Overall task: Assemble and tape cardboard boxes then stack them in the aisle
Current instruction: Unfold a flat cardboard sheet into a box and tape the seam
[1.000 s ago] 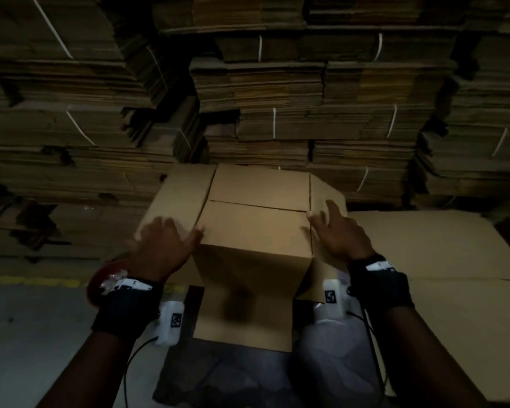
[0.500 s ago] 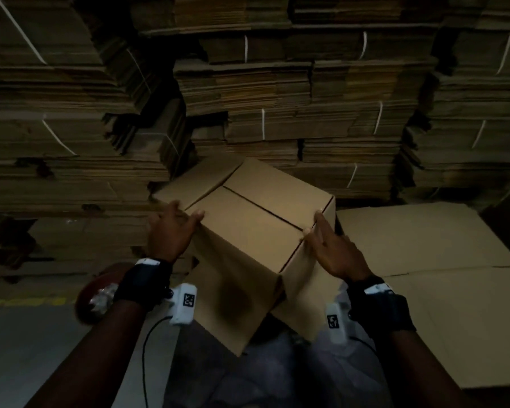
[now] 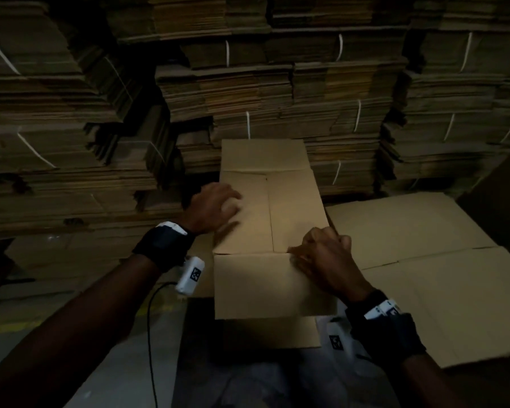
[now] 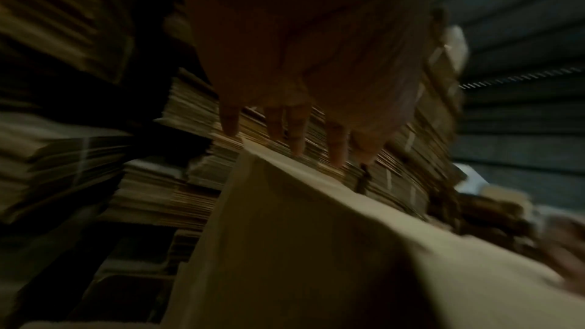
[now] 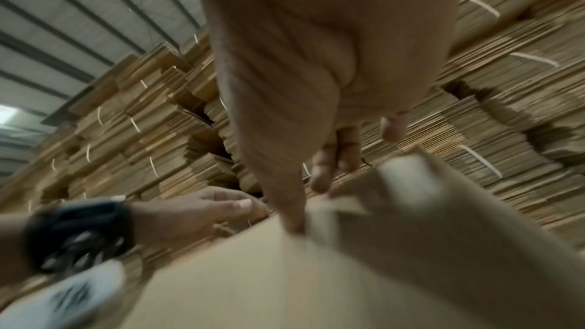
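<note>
A brown cardboard box (image 3: pixel 295 207) stands in front of me with its top flaps folded down, the seam running away from me. My left hand (image 3: pixel 215 207) lies on the left flap with its fingers (image 4: pixel 297 134) stretched out over the box (image 4: pixel 316 234). My right hand (image 3: pixel 324 257) is at the near right corner, its fingers curled over the box's right edge. In the right wrist view its thumb (image 5: pixel 291 209) presses on the top of the box (image 5: pixel 253 284) beside a flap edge (image 5: pixel 411 209). The left hand (image 5: pixel 196 209) shows there too.
Tall stacks of strapped, flattened cardboard (image 3: pixel 277 92) wall off the back and the left. Flat cardboard sheets (image 3: pixel 424 260) lie at the right, level with the box. Grey floor with a yellow line (image 3: pixel 12 325) shows at lower left.
The box has been turned so its seam now points away from me. My left hand moved onto the top flap, and my right hand came back to the near right corner.
</note>
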Available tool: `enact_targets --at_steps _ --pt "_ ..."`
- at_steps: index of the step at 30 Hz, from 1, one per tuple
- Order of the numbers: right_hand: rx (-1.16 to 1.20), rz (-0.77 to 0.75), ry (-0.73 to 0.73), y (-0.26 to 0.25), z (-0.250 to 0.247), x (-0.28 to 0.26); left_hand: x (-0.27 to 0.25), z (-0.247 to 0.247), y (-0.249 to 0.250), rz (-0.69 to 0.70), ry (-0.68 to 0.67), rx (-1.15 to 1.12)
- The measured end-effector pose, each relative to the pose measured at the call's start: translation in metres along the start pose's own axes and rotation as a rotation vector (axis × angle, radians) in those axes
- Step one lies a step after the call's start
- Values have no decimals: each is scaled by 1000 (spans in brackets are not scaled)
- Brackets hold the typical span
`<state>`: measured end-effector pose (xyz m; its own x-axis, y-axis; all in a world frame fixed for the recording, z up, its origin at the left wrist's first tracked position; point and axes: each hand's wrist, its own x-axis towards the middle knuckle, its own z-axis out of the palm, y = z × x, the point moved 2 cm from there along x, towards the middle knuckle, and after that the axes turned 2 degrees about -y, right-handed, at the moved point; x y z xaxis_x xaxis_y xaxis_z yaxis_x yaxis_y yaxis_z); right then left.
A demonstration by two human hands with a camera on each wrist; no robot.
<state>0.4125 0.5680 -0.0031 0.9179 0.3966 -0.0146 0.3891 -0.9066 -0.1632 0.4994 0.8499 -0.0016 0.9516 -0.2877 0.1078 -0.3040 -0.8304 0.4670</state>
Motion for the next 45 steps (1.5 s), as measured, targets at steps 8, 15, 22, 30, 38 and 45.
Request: enact_targets --at_steps 8,15,22,30,38,45 --pt "127 5 -226 19 -8 38 -18 40 45 210 -411 427" --pt "313 -62 -191 17 -19 50 -21 27 51 203 -298 319" --pt "74 -38 -362 -16 -10 57 -28 2 55 180 -213 271" --pt "278 -124 -113 -13 -56 56 -37 -36 52 156 54 184" --pt "333 77 -105 32 -117 46 -63 -81 55 -13 383 499" --pt "-102 376 -480 64 -72 33 -66 -49 10 -436 -216 576"
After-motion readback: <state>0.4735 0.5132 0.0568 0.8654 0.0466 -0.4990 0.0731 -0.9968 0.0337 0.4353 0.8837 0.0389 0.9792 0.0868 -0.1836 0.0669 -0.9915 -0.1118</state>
